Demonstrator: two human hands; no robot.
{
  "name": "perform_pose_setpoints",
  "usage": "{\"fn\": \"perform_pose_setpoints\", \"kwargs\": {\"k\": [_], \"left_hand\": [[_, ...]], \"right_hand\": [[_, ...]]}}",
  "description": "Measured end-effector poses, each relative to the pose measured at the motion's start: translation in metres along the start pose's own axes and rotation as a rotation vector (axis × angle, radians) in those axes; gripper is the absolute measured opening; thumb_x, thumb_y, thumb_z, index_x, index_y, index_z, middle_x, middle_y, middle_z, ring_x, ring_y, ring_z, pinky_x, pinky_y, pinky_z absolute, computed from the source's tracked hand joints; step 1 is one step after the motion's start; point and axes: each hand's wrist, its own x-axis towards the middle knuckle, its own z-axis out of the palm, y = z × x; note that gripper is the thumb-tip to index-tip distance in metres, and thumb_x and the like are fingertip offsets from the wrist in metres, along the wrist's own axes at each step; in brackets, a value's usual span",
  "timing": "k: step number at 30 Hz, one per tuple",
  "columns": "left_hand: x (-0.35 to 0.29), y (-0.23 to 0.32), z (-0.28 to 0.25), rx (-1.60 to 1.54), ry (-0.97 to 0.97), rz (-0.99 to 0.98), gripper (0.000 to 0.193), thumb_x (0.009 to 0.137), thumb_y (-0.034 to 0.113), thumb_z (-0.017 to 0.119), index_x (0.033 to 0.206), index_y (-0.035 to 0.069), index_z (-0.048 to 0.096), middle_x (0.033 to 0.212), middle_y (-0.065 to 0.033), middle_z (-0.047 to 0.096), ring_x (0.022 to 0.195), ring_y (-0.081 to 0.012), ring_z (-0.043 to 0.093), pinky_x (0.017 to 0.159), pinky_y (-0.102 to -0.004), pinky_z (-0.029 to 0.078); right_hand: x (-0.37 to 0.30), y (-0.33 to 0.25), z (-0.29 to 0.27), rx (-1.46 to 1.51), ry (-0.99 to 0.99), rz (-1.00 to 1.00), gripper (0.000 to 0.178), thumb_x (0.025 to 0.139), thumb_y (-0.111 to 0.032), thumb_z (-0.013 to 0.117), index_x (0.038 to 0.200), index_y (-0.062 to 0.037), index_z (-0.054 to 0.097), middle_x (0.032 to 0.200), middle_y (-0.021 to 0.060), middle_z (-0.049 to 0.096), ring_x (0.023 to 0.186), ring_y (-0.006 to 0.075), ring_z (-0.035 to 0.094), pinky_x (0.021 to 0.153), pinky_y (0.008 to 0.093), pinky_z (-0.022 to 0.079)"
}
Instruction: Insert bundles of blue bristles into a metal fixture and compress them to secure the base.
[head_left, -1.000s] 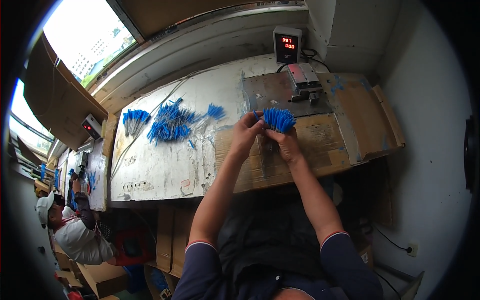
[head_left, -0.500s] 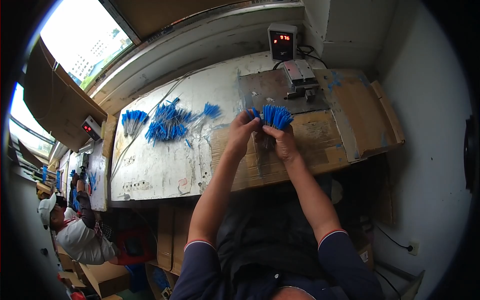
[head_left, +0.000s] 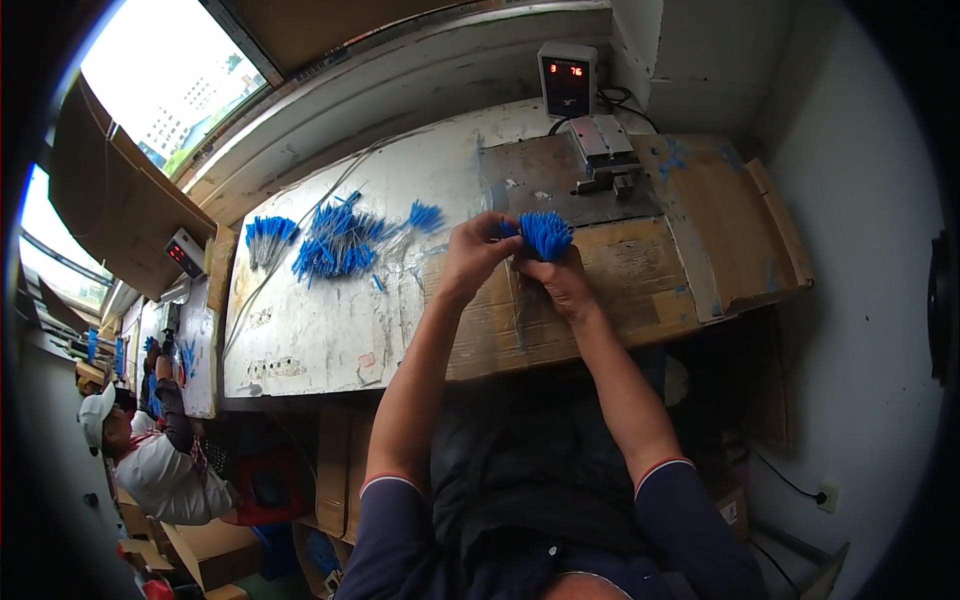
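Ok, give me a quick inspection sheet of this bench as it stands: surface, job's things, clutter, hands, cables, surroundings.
Surface: worn white bench with cardboard sheet laid on it.
Job's things: bundle of blue-tipped wires held upright over the cardboard.
Clutter: loose blue-tipped wires, smaller bunch, small metal fixture.
Hands: left hand and right hand, fingers closed round the bundle.
Cables: black cable beside digital display box.
Surroundings: window, white wall, co-worker at the next bench.

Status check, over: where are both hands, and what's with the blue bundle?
Left hand and right hand both gripping blue-tipped bundle above cardboard sheet. Loose blue pieces lie left on bench. Nothing in the way.
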Motion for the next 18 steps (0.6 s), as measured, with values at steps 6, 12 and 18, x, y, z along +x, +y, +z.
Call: {"fn": "perform_pose_setpoints", "kwargs": {"k": [6,12,18], "left_hand": [[0.007,0.024,-0.016,0.374,-0.131,0.062,0.019,0.083,0.000,0.075,0.100,-0.003,0.068,0.095,-0.0078,0.072,0.087,-0.0124,0.067,0.079,-0.0269,0.055],[0.009,0.047,-0.018,0.635,-0.201,0.124,0.018,0.081,0.003,0.077,0.098,0.001,0.072,0.094,-0.0089,0.073,0.088,-0.0171,0.070,0.080,-0.0302,0.057],[0.001,0.056,-0.019,0.972,-0.237,0.490,0.014,0.081,0.006,0.075,0.094,0.007,0.073,0.095,-0.0079,0.072,0.097,-0.0247,0.067,0.084,-0.0370,0.055]], "right_hand": [[-0.002,-0.001,0.004,0.029,-0.026,-0.021,0.030,0.079,-0.010,0.075,0.108,-0.0021,0.071,0.085,0.0055,0.071,0.069,0.0114,0.065,0.058,0.0257,0.052],[-0.001,0.002,0.001,0.009,-0.062,-0.014,0.029,0.080,-0.012,0.075,0.106,-0.0015,0.070,0.085,0.0070,0.071,0.067,0.0116,0.064,0.057,0.0254,0.052],[-0.001,-0.006,0.004,0.151,-0.076,0.010,0.023,0.087,-0.015,0.077,0.104,-0.0026,0.070,0.081,0.0071,0.069,0.065,0.0121,0.063,0.056,0.0266,0.051]]}}
